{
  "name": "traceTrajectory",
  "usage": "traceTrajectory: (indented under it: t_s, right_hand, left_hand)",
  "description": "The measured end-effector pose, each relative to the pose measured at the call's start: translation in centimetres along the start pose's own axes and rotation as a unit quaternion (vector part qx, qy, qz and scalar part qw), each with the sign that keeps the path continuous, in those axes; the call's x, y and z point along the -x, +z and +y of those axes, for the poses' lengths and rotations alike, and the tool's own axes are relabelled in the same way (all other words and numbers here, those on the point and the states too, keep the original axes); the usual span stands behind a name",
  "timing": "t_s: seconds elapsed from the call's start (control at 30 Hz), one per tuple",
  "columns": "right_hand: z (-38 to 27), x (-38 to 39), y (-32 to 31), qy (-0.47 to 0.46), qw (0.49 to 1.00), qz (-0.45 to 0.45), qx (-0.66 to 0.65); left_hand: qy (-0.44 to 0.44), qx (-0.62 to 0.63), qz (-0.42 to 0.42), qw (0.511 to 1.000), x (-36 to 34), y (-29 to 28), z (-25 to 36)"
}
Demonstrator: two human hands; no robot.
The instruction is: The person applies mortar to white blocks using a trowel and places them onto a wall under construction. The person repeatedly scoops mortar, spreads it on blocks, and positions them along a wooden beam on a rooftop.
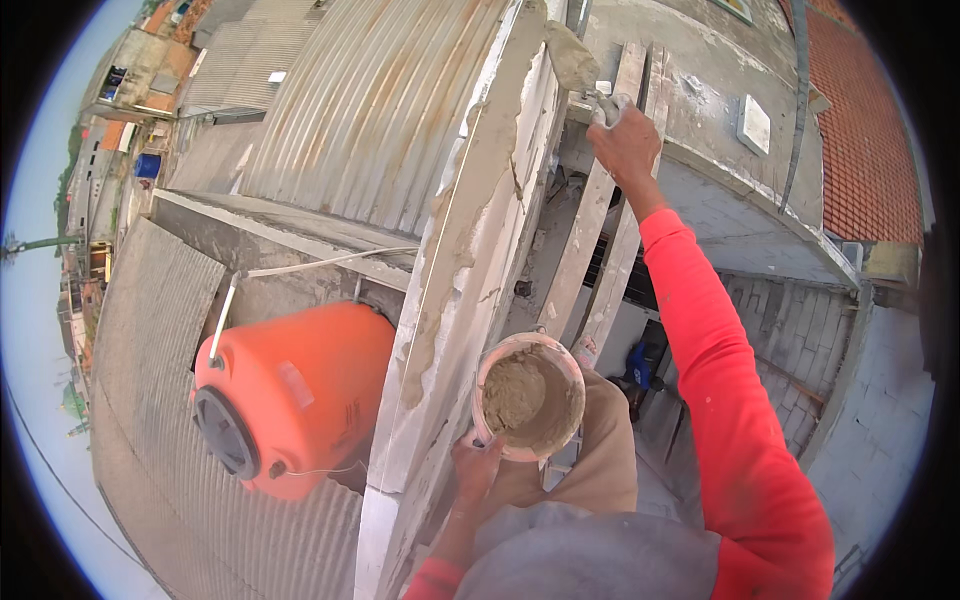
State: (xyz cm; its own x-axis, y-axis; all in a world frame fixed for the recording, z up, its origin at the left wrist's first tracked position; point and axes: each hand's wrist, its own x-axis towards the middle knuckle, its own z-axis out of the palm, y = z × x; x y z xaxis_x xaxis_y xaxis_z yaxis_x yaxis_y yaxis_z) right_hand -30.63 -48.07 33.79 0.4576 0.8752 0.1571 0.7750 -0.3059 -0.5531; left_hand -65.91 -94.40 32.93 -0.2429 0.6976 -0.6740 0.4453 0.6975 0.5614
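Observation:
My left hand (475, 466) grips the near-left rim of a round, pale pink bucket (524, 454). Wet grey mortar (514, 393) is heaped on the left side inside it. Reaching far ahead, my right hand (626, 143) is closed around a trowel (572, 57). The trowel's blade is coated with mortar and lies close to the far end of the wall top (462, 215). Patches of fresh grey mortar run along that wall top and its edge. The handle is mostly hidden by my fingers.
Left of the wall lies an orange water tank (315, 375) with a white pipe (228, 310), beside corrugated roofing (370, 110). Long wooden planks (590, 235) span a gap right of the wall, with a drop below. A concrete slab (690, 105) stands beyond.

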Motion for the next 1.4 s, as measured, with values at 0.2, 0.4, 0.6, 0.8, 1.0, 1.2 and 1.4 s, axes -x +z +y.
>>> traceTrajectory:
  t_s: [0.2,0.4,0.6,0.8,1.0,1.2,1.4]
  right_hand:
    - [0.2,14.8,-1.5,-0.123,0.986,0.023,-0.113]
    - [-2.7,27.3,-7.1,-0.111,0.968,-0.14,-0.173]
    - [-5.6,30.4,-11.9,-0.237,0.924,-0.224,-0.202]
    - [-6.2,34.3,-11.1,-0.275,0.874,-0.341,-0.208]
    - [-6.0,36.2,-10.8,-0.348,0.867,-0.321,-0.157]
    - [-4.1,31.5,-7.4,-0.347,0.895,-0.249,-0.127]
    - [-1.9,28.5,-1.9,-0.289,0.93,-0.177,-0.142]
  left_hand:
    - [-0.009,0.041,-0.006,0.999,-1.8,0.5,0.1]
    - [0.004,0.102,0.02,0.995,-2.6,2.2,1.7]
    - [0.005,0.083,0.035,0.996,-2.6,3.0,3.9]
    - [0.052,0.026,0.047,0.997,-3.6,4.9,0.8]
    - [0.193,-0.031,0.071,0.978,-2.7,5.1,-0.5]
    - [0.004,0.021,0.003,1.0,-2.4,4.9,1.2]
    - [-0.03,-0.029,-0.011,0.999,-2.9,5.1,0.8]
